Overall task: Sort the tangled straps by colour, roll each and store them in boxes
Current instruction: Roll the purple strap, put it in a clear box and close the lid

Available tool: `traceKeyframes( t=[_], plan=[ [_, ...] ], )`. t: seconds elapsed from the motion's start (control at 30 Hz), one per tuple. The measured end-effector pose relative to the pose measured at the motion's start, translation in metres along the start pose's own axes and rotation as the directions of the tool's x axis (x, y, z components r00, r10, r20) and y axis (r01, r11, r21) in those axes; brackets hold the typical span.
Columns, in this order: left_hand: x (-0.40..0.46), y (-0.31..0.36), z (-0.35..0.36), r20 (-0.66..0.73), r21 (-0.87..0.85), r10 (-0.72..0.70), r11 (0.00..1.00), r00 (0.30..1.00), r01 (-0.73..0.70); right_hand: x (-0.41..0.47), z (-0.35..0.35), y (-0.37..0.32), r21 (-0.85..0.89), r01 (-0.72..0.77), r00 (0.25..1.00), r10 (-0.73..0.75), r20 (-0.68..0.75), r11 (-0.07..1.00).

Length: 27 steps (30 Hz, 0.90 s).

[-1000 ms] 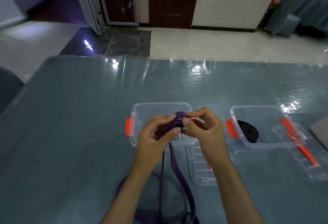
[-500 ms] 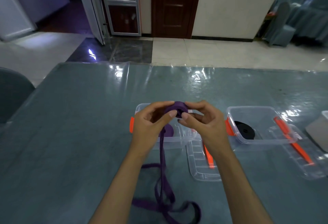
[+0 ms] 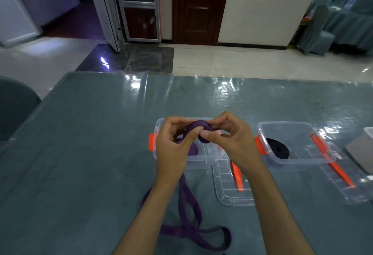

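1. Where the grey-blue tabletop (image 3: 84, 153) fills the lower view under a shiny plastic cover, two clear boxes stand on it side by side, well apart from each other.
2. Behind the hands stands the left box (image 3: 161, 125), with orange clips; its clear lid (image 3: 228, 192) lies on the tabletop just beside it, on the near right.
3. To the right, the other box (image 3: 286, 131) holds a rolled black strap (image 3: 277, 150), and its lid (image 3: 343, 182) lies against its right side.
4. Both hands meet over the left box. The left hand (image 3: 171, 147) curls around the purple strap (image 3: 189, 210), thumb pressing on the roll (image 3: 201, 131).
5. The right hand (image 3: 232, 139) pinches that roll from the other side, thumb in front and fingers curled behind it.
6. From this two-handed grip the unrolled strap hangs down past the left wrist and lies in loose loops on the tabletop, between the forearms.
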<state>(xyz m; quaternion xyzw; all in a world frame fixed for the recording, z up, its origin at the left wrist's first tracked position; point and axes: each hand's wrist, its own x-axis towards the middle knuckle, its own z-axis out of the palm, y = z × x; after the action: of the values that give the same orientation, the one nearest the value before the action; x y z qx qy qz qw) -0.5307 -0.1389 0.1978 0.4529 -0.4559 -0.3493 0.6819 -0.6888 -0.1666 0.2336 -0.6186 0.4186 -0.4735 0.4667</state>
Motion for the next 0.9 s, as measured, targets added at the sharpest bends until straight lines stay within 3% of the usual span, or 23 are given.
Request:
traceKeyframes(
  t=[0.17, 0.27, 0.4, 0.53, 0.73, 0.9],
  plan=[
    [-0.001, -0.005, -0.005, 0.044, -0.058, 0.022, 0.998, 0.999, -0.019, 0.001, 0.008, -0.003, 0.086, 0.058, 0.995, -0.051, -0.085, 0.995],
    [-0.002, 0.000, -0.004, 0.105, -0.076, -0.037, 0.996, 0.994, 0.045, 0.001, 0.013, -0.001, 0.134, 0.078, 0.986, -0.056, -0.159, 0.988],
    [0.004, 0.005, -0.010, 0.156, -0.058, -0.022, 0.998, 0.988, 0.031, -0.003, 0.012, 0.002, 0.184, 0.032, 0.992, -0.009, -0.124, 0.982],
    [0.002, 0.008, -0.012, 0.087, -0.043, 0.016, 0.999, 0.996, -0.013, -0.003, 0.008, -0.008, 0.133, 0.039, 0.992, -0.022, -0.125, 0.990],
    [0.007, 0.017, -0.012, 0.116, -0.049, 0.052, 0.998, 0.992, -0.046, -0.012, 0.011, -0.014, 0.270, 0.086, 0.991, -0.056, -0.117, 0.959],
    [0.007, 0.028, -0.012, 0.073, -0.063, 0.057, 0.997, 0.996, -0.053, -0.010, 0.004, -0.022, 0.145, 0.079, 0.993, -0.066, -0.098, 0.986]
  ],
)
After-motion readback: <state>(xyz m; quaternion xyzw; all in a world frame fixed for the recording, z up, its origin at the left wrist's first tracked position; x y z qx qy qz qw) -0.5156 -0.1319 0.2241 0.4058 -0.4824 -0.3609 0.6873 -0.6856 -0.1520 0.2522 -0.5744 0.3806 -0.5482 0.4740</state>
